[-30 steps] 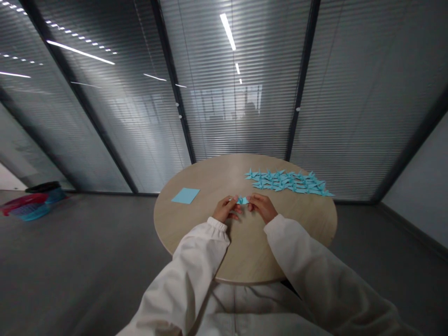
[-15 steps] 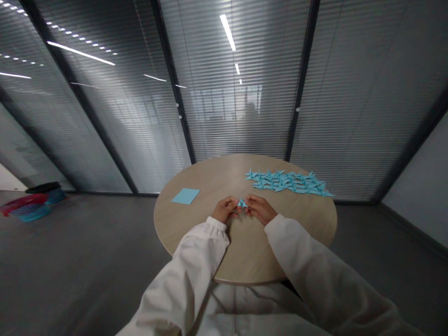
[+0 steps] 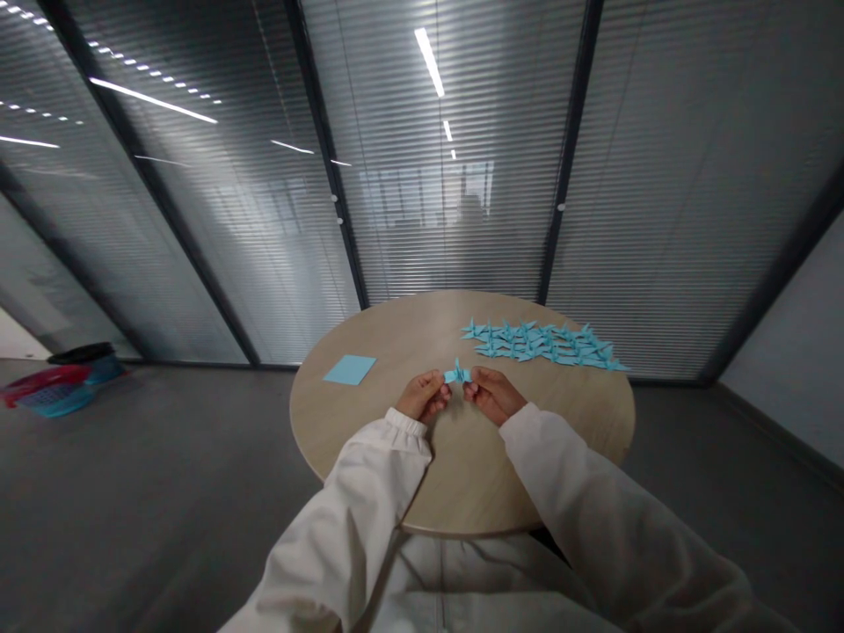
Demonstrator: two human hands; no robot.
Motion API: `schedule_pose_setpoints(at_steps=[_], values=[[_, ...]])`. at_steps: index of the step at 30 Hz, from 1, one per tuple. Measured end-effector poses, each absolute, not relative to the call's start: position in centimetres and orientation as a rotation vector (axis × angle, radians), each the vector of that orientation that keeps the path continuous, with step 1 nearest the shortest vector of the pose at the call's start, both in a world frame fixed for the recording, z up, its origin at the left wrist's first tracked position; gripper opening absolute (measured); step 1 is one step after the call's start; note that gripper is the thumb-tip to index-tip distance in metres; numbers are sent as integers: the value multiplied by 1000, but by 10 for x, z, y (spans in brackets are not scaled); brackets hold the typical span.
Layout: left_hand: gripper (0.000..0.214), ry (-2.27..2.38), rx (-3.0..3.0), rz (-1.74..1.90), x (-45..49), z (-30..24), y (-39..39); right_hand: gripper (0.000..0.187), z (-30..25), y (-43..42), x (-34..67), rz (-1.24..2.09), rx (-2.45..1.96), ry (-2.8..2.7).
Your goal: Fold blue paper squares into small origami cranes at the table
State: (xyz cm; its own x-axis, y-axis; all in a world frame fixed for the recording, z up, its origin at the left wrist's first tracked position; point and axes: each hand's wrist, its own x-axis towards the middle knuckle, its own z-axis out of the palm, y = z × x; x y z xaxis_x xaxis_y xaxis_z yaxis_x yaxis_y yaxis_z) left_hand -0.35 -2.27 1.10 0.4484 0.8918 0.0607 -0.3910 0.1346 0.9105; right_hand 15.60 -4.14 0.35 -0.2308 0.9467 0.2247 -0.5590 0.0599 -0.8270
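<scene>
Blue paper crane (image 3: pixel 457 373) lifted higher, pinched by left hand (image 3: pixel 422 397), right hand (image 3: pixel 491 394)

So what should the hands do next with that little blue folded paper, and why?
Probably pull its two sides gently apart to open up the shape. The left hand and the right hand each pinch one side of the blue folded paper over the table, and it seems close in shape to the folded pieces lying to the right.
</scene>
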Motion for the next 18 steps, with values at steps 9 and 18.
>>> schedule_pose_setpoints(at_steps=[9, 18], values=[[46, 570, 989, 1087, -6, 13, -22, 29, -1, -37, 160, 1487, -492, -978], [47, 569, 1050, 1081, -6, 11, -22, 31, 1, -37, 160, 1445, -497, -967]])
